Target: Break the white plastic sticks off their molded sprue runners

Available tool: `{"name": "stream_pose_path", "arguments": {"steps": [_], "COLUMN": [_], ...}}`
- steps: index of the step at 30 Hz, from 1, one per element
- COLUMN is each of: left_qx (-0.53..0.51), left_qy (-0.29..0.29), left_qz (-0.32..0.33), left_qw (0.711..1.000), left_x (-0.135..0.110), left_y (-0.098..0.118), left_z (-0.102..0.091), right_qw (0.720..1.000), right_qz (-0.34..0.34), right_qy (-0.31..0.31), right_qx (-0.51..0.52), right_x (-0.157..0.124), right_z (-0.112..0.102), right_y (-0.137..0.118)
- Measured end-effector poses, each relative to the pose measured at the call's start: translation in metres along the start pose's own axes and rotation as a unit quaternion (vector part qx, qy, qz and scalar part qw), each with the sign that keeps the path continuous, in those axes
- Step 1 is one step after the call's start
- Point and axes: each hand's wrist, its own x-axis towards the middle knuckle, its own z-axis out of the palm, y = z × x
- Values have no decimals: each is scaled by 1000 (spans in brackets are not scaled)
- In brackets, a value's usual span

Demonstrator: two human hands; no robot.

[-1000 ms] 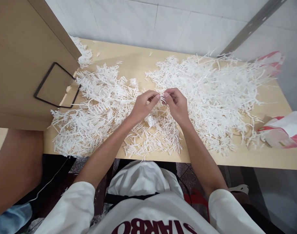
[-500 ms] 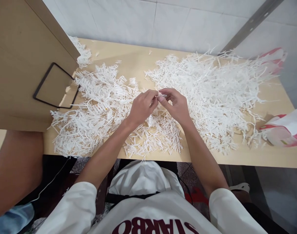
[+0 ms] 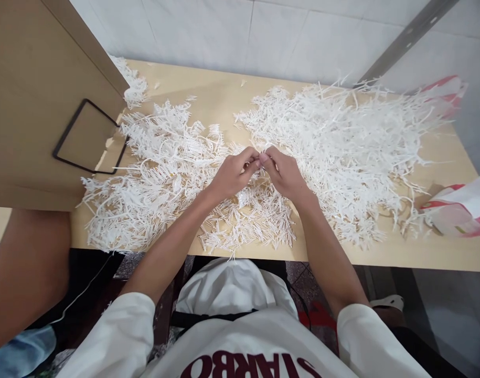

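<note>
My left hand and my right hand meet fingertip to fingertip over the middle of the table. Both are closed in a pinch on a small white plastic piece, mostly hidden by the fingers. Below and left of them spreads a pile of thin, comb-like white plastic pieces. Short loose white sticks lie under my wrists, toward the front edge. On the right side is a larger, tangled heap of branching white plastic pieces, close beside my right hand.
A cardboard box stands at the left, with a black wire frame against it. A co-worker's arm shows below the box. Red and white plastic bags lie at the right end of the wooden table. Behind is a tiled wall.
My fingertips have drawn closer together, and the right fingers have curled in over the small white piece. The piles look the same.
</note>
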Motion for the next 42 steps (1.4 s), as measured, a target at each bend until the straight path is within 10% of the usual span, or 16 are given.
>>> {"name": "stream_pose_path", "arguments": {"steps": [7, 14, 24, 34, 42], "left_qx": [105, 19, -6, -218, -193], "left_qy": [12, 65, 7, 21, 68], "left_qz": [1, -29, -3, -84, -127], "left_qw": [994, 997, 1000, 972, 971], "left_x": [0, 1, -1, 3, 8], "left_y": [1, -1, -2, -1, -15], "left_z": [2, 2, 3, 14, 11], "right_qw": [989, 972, 986, 958, 931], "right_qz": [-18, 71, 78, 68, 87], "right_qy": [85, 152, 16, 20, 37], "right_qx": [-119, 162, 148, 278, 351], "right_x": [-1, 3, 3, 3, 3], "right_z": [10, 9, 4, 7, 14], "right_y": [3, 0, -4, -3, -4]}}
